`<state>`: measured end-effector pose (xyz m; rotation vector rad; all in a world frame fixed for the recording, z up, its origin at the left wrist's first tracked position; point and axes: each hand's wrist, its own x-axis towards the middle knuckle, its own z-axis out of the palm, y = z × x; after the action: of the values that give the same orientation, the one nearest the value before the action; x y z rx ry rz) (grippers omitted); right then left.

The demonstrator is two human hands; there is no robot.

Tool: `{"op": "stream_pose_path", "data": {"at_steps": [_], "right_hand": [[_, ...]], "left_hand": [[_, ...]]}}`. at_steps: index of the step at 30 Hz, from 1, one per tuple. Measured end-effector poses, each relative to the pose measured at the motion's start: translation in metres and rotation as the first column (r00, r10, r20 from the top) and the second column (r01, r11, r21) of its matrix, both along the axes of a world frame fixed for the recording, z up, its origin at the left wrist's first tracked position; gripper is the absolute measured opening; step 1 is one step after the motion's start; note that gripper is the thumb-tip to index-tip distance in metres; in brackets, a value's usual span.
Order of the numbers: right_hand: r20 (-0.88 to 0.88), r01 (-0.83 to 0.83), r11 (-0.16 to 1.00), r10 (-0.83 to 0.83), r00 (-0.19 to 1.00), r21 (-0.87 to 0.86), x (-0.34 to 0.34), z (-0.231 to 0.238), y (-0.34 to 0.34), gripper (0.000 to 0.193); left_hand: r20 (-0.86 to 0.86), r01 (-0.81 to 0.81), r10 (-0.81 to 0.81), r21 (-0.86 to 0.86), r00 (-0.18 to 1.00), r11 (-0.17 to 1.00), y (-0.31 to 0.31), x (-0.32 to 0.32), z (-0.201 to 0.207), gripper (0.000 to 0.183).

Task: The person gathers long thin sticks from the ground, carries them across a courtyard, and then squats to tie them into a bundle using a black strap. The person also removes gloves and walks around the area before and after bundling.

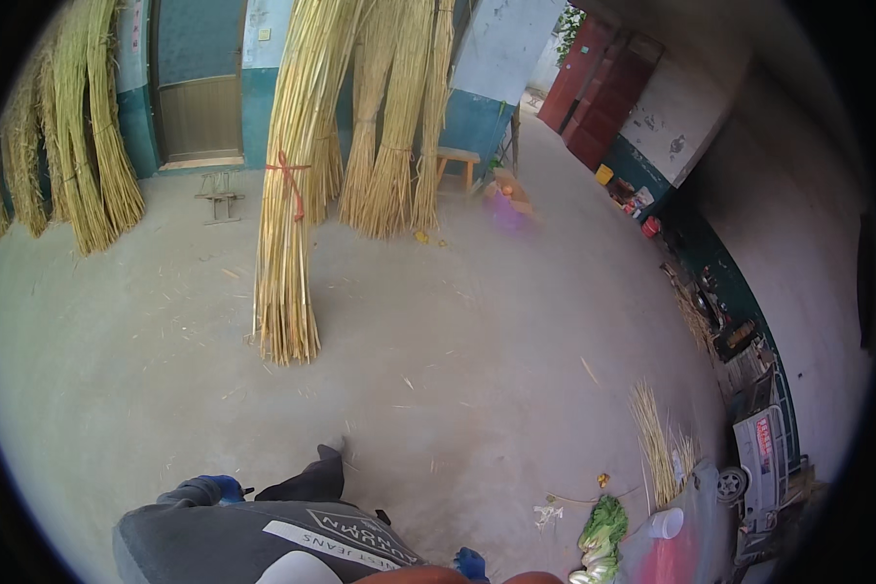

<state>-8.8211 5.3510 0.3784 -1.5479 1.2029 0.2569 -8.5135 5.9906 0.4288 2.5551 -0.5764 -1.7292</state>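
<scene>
At my left side, my left hand [229,489] in a blue glove is closed, and a short dark piece sticks out beside it. What it is I cannot make out. Low near the bottom edge is my right hand [470,563], also in a blue glove, partly cut off by my body and with its fingers unclear. Ahead of me a tall bundle of dry yellow stalks [287,243] stands upright on the concrete floor, tied with a red cord [288,175]. Neither hand touches it.
More stalk bundles [389,165] lean on the wall, others [97,165] at the far left. A small metal rack [219,198], wooden stool [457,165] and cardboard box [509,192] stand behind. Right are cabbages [603,530], loose stalks [657,448] and a small grey vehicle [761,462].
</scene>
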Motion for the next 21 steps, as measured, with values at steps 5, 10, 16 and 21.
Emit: {"op": "stream_pose_path", "data": {"at_steps": [5,10,16,21], "right_hand": [[0.017,0.213,0.977,-0.213,0.977,-0.030,0.077,-0.014,-0.043,0.032],[-0.206,-0.720,0.540,0.719,0.664,-0.436,0.141,-0.067,-0.064,0.036],[-0.180,-0.017,0.981,0.052,0.982,0.192,0.255,-0.084,-0.101,0.033],[-0.200,0.075,0.966,-0.025,0.979,0.247,0.346,-0.067,-0.234,0.029]], "left_hand": [[-0.020,0.091,-0.091,-0.015,0.996,0.996,-0.098,0.147,-0.009,0.047],[0.001,0.115,-0.115,-0.001,0.993,0.993,-0.259,0.366,0.028,0.043],[0.392,0.267,-0.162,-0.232,0.906,0.935,-0.490,0.582,0.079,0.034],[0.421,0.144,-0.023,-0.259,0.907,0.955,-0.643,0.669,0.075,0.033]]}}
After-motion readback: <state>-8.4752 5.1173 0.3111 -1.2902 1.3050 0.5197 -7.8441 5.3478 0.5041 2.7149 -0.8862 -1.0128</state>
